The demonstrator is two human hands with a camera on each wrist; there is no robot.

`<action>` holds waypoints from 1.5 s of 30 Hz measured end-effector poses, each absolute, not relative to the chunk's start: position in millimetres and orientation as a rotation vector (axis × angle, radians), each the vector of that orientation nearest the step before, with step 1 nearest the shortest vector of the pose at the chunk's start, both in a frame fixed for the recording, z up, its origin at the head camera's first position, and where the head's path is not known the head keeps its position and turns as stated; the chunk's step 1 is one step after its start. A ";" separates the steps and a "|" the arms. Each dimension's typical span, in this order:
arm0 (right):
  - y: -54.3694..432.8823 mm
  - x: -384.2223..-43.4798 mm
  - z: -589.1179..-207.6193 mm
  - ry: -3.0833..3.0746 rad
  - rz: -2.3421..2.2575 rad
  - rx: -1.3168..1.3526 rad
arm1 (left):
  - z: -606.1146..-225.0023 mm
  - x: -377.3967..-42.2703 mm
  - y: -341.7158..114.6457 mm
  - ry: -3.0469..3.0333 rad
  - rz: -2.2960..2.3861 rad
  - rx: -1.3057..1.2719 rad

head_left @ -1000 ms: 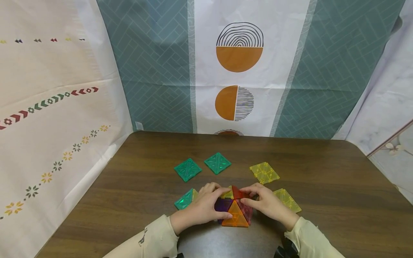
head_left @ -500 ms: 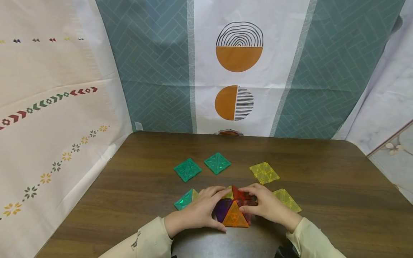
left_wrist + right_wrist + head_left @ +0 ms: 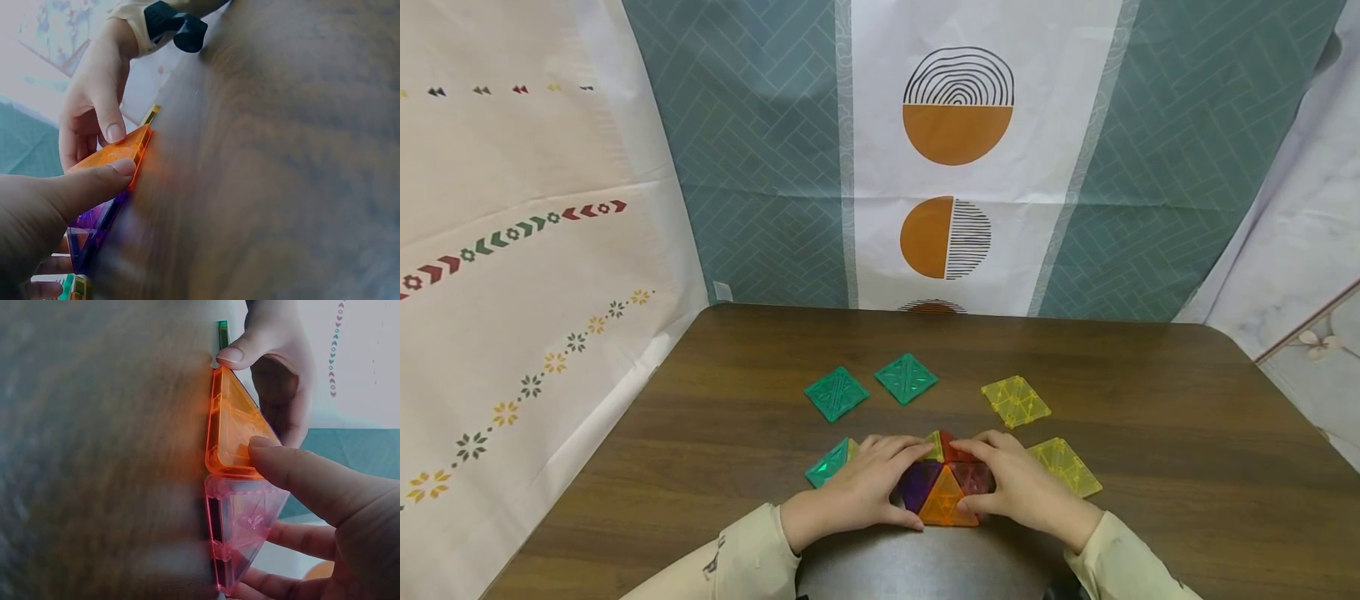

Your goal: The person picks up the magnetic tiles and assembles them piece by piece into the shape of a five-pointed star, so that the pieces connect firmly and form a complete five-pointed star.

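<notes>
Translucent triangular magnetic tiles meet at a raised point in a low six-sided dome on the table. Its orange tile [image 3: 950, 504] faces the person, with a purple tile [image 3: 917, 483] at left and a pink tile [image 3: 247, 515] at right. Behind them are a yellow tile [image 3: 935, 450] and a red tile [image 3: 953, 452]. My left hand [image 3: 865, 492] holds the left side, thumb by the orange tile's near corner and fingers curved over the far left. On the other side my right hand [image 3: 1030, 483] grips the dome, thumb on the orange tile and fingers round the right edge.
Two green diamonds [image 3: 837, 393] of tiles lie at the back left, and a green tile [image 3: 829, 465] shows beside the left hand. At right lie a yellow diamond [image 3: 1016, 402] and another yellow piece [image 3: 1067, 467]. A patterned cloth [image 3: 767, 208] hangs behind the table.
The left thumb has slid off the orange tile's face toward its near left corner. The right hand has shifted slightly left, closer round the dome, its thumb now on the orange tile.
</notes>
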State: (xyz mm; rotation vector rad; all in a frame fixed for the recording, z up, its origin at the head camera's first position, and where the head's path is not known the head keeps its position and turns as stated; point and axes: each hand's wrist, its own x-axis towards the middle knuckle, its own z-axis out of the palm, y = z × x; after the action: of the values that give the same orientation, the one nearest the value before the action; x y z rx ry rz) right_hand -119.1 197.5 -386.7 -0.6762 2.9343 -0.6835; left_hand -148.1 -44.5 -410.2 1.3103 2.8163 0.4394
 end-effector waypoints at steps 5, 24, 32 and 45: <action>198.2 -123.2 -387.4 2.957 -0.682 -0.721 | -408.7 -149.6 -44.1 2.832 0.459 1.329; 202.4 -143.1 -384.7 2.936 -0.712 -0.710 | -407.0 -165.0 -39.6 2.905 0.366 1.426; 202.3 -150.2 -384.6 2.926 -0.717 -0.668 | -408.0 -171.4 -36.2 2.927 0.340 1.409; 202.2 -160.7 -386.5 2.927 -0.716 -0.685 | -408.1 -180.5 -34.3 2.923 0.355 1.396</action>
State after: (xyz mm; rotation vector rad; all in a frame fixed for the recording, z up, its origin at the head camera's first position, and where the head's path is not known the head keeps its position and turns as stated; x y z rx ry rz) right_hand -160.7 202.2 -386.5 -0.6846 2.9274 -0.7165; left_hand -180.5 -34.3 -408.1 1.3959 2.9233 0.3549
